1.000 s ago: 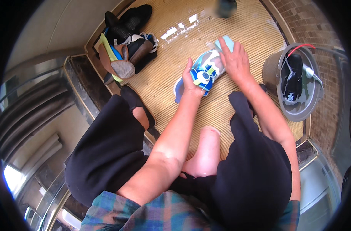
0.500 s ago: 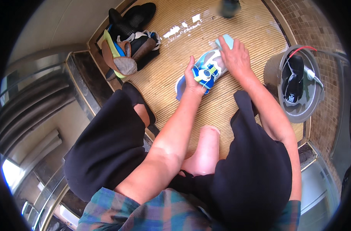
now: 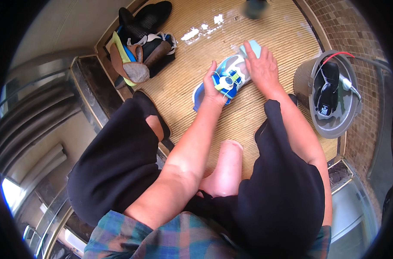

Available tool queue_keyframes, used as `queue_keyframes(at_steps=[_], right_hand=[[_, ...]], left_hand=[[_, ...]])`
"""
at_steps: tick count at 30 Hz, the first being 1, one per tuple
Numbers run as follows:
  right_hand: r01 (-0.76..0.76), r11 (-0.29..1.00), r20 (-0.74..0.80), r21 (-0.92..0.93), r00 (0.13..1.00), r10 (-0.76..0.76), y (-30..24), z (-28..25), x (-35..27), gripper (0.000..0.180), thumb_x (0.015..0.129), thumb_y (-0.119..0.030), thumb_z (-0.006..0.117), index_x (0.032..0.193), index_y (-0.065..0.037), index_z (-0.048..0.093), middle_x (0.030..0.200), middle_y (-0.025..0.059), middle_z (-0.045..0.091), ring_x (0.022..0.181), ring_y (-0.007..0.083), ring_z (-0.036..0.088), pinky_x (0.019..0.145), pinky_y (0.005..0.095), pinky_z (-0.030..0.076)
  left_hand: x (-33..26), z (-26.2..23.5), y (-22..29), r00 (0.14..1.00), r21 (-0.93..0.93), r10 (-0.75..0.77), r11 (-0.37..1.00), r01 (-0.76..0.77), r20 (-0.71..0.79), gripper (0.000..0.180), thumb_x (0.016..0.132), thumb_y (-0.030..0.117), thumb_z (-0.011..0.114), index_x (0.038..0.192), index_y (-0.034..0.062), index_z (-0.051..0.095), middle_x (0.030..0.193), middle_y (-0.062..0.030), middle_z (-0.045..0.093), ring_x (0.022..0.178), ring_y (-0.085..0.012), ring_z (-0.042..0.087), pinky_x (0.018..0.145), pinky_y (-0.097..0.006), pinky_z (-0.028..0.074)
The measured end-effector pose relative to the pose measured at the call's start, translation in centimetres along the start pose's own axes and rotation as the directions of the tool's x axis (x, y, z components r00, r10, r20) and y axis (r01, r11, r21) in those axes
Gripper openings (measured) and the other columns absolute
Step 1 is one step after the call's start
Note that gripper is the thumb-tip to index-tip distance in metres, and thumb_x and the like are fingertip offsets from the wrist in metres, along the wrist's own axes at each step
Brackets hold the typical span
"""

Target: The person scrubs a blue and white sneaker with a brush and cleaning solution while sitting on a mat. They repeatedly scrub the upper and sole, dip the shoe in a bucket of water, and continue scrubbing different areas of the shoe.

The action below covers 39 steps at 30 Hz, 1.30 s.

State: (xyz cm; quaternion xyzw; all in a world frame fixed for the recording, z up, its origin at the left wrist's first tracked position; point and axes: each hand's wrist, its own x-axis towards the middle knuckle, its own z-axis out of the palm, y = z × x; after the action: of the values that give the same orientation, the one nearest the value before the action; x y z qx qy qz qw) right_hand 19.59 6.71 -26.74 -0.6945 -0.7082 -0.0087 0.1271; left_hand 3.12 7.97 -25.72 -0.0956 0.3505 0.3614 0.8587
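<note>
My left hand [image 3: 212,88] grips a white and blue sneaker [image 3: 233,69] at its ankle end, its fingers partly hidden by the shoe. A round dial and thin laces sit over the blue tongue. My right hand [image 3: 264,71] is closed on a light blue sponge [image 3: 255,50] at the sneaker's toe end, which points away to the upper right. The palm hides part of the toe, so how firmly the sponge presses is hard to tell. Both hands are low over the ribbed tan floor [image 3: 200,69].
At right stands a grey bucket [image 3: 332,133] holding a black shoe [image 3: 328,88], with a white corded device and red cord. Several shoes, including a brown shoe [image 3: 136,72], are piled at far left. A blurred dark object [image 3: 254,8] is at the top; a pink smooth object [image 3: 229,166] lies between my legs.
The whole view has shifted slightly. The sponge has turned a little in my right hand and shows more of its face. My left hand keeps its hold on the sneaker.
</note>
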Motion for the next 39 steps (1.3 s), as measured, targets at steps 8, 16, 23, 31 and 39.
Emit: queue_keyframes(at_steps=[8,16,23,31,39], right_hand=[[0.084,0.957,-0.028,0.277,0.996,-0.079,-3.2,-3.1,-3.8,0.066,0.082,-0.022,0.067,0.142,-0.024,0.041,0.107,0.0187,0.049,0.085,0.0335,0.053,0.073,0.0428,0.047],[-0.106,0.994,0.139,0.003,0.985,0.105,0.0,-0.9,0.4,0.058,0.085,-0.022,0.063,0.14,-0.02,0.043,0.106,0.019,0.049,0.093,0.0367,0.052,0.079,0.0444,0.047],[0.004,0.948,-0.047,0.319,0.999,0.012,-2.3,-3.1,-1.7,0.063,0.083,-0.019,0.065,0.141,-0.018,0.041,0.106,0.0195,0.049,0.09,0.0361,0.053,0.074,0.0437,0.047],[0.076,0.997,-0.002,0.012,0.997,-0.076,-0.7,-0.7,-1.2,0.064,0.082,-0.021,0.067,0.14,-0.021,0.041,0.115,0.0193,0.047,0.084,0.0311,0.051,0.075,0.0412,0.046],[-0.031,0.955,-0.012,0.295,0.999,0.036,-2.4,-2.3,-2.6,0.063,0.082,-0.021,0.067,0.14,-0.021,0.041,0.115,0.0193,0.047,0.093,0.0344,0.052,0.079,0.045,0.046]], left_hand=[[0.2,-1.2,0.3,0.999,0.012,0.006,1.0,-0.006,-0.036,0.069,0.091,0.056,0.047,0.128,-0.0021,0.051,0.124,-0.0182,0.059,0.113,-0.0339,0.057,0.1,-0.046,0.043],[-0.2,0.2,0.2,1.0,-0.01,-0.012,1.0,0.011,-0.018,0.067,0.091,0.052,0.049,0.126,-0.0048,0.051,0.123,-0.0211,0.059,0.112,-0.0359,0.057,0.1,-0.047,0.043],[0.4,-1.5,0.5,0.998,-0.056,-0.012,0.998,0.015,0.06,0.064,0.092,0.05,0.049,0.126,-0.0039,0.052,0.122,-0.0201,0.06,0.111,-0.0347,0.06,0.098,-0.047,0.047],[0.8,-1.3,0.3,0.999,-0.034,-0.039,0.999,0.039,0.007,0.061,0.092,0.049,0.05,0.125,-0.0031,0.053,0.119,-0.0195,0.062,0.109,-0.0336,0.06,0.098,-0.045,0.046],[-0.1,-1.0,0.5,0.997,-0.041,-0.06,0.997,0.062,0.038,0.064,0.093,0.05,0.046,0.128,-0.0032,0.051,0.123,-0.0196,0.059,0.112,-0.0346,0.059,0.101,-0.047,0.044]])
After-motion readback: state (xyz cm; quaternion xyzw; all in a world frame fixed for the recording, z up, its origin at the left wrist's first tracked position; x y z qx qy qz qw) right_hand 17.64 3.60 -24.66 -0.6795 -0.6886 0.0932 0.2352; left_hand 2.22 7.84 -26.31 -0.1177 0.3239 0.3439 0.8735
